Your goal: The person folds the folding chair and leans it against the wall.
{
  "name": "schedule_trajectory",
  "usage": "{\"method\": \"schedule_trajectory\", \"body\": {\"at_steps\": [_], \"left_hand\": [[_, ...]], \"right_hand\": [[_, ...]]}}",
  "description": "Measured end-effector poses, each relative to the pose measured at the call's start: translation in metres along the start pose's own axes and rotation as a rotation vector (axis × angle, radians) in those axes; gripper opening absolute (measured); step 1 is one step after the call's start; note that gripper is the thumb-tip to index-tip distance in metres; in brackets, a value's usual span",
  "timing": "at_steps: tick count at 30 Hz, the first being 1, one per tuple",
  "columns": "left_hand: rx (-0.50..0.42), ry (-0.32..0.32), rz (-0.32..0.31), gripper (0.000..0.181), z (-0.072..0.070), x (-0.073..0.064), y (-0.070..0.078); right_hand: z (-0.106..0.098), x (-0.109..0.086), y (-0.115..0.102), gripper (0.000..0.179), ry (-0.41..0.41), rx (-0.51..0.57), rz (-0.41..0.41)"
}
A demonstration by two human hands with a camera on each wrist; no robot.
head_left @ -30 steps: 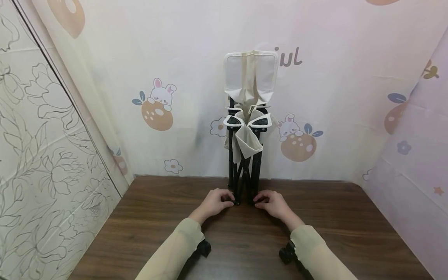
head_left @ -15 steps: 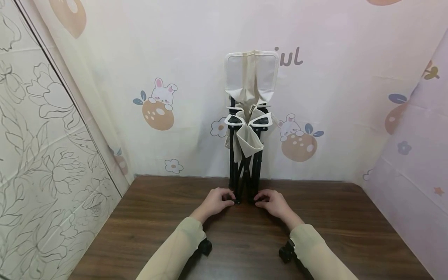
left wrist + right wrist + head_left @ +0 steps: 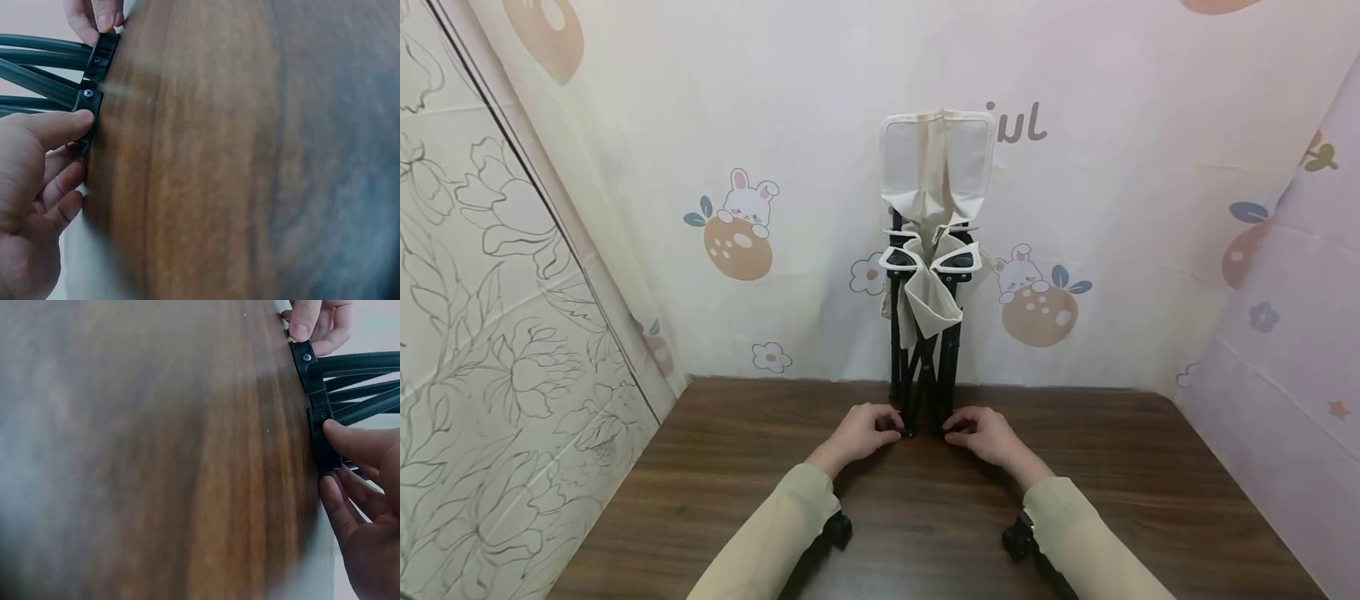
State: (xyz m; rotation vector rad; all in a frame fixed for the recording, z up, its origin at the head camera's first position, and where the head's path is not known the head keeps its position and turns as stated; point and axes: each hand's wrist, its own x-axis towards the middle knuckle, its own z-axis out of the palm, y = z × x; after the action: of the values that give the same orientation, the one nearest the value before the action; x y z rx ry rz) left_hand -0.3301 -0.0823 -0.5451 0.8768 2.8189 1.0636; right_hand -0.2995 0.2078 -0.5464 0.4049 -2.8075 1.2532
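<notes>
A small folded camp chair (image 3: pixel 934 304) stands upright at the back of the table, its cream fabric bunched between crossed black legs. At its base my left hand (image 3: pixel 865 432) pinches the left foot. My right hand (image 3: pixel 991 437) pinches the right foot from the other side. Up close in the left wrist view, the thumb lies on a black plastic foot (image 3: pixel 92 104) with a screw in it, fingers curled behind. The right wrist view has the thumb against the other black foot (image 3: pixel 324 447), fingers bent beneath it. Both feet sit nearly together.
The dark wooden table (image 3: pixel 917 517) reaches back to a wall covering (image 3: pixel 820 208) printed with rabbits and fruit. That covering is right behind the chair. A flower-patterned panel (image 3: pixel 512 333) runs along the left side. Black wrist cameras hang under both sleeves.
</notes>
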Motion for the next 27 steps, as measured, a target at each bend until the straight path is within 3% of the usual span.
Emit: {"method": "schedule_trajectory", "body": {"at_steps": [8,18,23,27], "left_hand": [[0.038,-0.08,0.021,0.015,-0.011,-0.004,0.003],[0.085,-0.125,0.086,0.029,-0.046,-0.03,0.014],[0.155,-0.133,0.135,0.045,-0.063,-0.05,0.016],[0.212,-0.144,0.141,0.056,-0.083,-0.078,0.015]], "right_hand": [[-0.007,-0.003,-0.007,0.013,-0.056,-0.068,-0.068],[-0.048,-0.028,-0.016,0.026,-0.082,-0.173,-0.254],[-0.071,-0.048,-0.024,0.03,-0.079,-0.265,-0.314],[-0.091,-0.067,-0.03,0.032,-0.072,-0.366,-0.36]]}}
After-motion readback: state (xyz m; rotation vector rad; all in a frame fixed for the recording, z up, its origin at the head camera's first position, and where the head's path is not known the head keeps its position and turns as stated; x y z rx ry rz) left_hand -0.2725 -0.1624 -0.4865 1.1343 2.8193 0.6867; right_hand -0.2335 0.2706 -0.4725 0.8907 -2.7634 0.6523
